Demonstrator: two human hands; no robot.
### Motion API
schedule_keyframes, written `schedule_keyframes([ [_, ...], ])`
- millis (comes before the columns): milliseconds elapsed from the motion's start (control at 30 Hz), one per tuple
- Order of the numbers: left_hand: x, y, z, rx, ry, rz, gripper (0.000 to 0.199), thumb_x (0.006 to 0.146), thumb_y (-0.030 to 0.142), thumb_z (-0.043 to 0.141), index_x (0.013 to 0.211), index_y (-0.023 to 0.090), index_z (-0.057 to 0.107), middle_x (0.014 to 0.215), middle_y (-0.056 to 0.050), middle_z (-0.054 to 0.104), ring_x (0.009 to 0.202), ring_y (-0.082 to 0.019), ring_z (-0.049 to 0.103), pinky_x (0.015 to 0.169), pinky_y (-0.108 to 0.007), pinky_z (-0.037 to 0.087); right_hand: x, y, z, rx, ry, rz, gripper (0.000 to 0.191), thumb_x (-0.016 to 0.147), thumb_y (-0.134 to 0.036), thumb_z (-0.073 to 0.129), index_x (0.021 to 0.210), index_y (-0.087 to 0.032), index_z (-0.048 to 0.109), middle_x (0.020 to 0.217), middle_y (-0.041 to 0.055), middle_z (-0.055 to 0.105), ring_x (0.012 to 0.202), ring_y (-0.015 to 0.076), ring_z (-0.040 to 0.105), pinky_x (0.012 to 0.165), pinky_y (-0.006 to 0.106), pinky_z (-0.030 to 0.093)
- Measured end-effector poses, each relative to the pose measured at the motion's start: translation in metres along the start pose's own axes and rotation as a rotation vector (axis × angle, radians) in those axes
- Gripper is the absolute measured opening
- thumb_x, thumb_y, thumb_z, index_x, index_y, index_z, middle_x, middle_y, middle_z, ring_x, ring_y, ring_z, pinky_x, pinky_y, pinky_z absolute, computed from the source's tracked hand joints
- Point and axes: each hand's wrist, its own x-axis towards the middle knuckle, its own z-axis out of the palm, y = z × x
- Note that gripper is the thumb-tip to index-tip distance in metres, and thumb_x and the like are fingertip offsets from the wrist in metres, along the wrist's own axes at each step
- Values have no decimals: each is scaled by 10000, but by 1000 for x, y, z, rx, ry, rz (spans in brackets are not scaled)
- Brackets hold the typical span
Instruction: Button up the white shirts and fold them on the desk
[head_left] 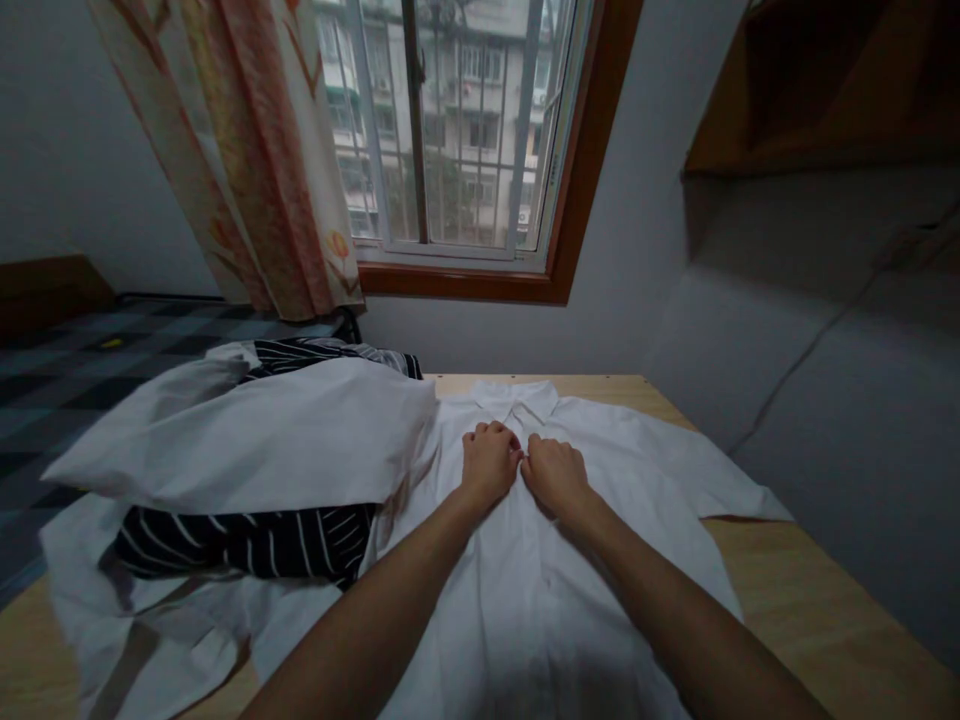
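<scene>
A white collared shirt (517, 600) lies spread front side up on the wooden table, its collar (517, 400) toward the window and one sleeve (720, 475) stretched out to the right. Both hands meet at the front placket just below the collar. My left hand (490, 462) is closed, its fingers pinching the placket cloth. Beside it, almost touching, my right hand (555, 472) is closed on the same strip of the shirt. Any button between the fingertips is hidden.
To the left lies a heap of white cloth (285, 430) with a black-and-white striped garment (255, 540) under it. The wooden table (817, 590) meets a checked bed (45, 350) on the left. A curtain (262, 170) hangs by the window; a cable (795, 370) runs down the right wall.
</scene>
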Motion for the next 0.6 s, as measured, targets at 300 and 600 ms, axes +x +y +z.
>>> schedule_keyframes([
  [300,-2,11,-8,133,44,30,203,928,288,493,926,190,670,1064,-95,639,1039,-264,519,874,-412,367,15,30,15,417,147,167,206,858,-287,490,840,-188,669,876,103,706,816,222,629,708,306,412],
  [600,-2,14,-2,-92,-20,-105,216,911,318,513,882,184,681,916,-67,716,905,-232,636,816,-339,409,25,36,48,1098,280,134,290,750,-407,497,763,-160,648,717,35,661,694,170,583,645,260,435],
])
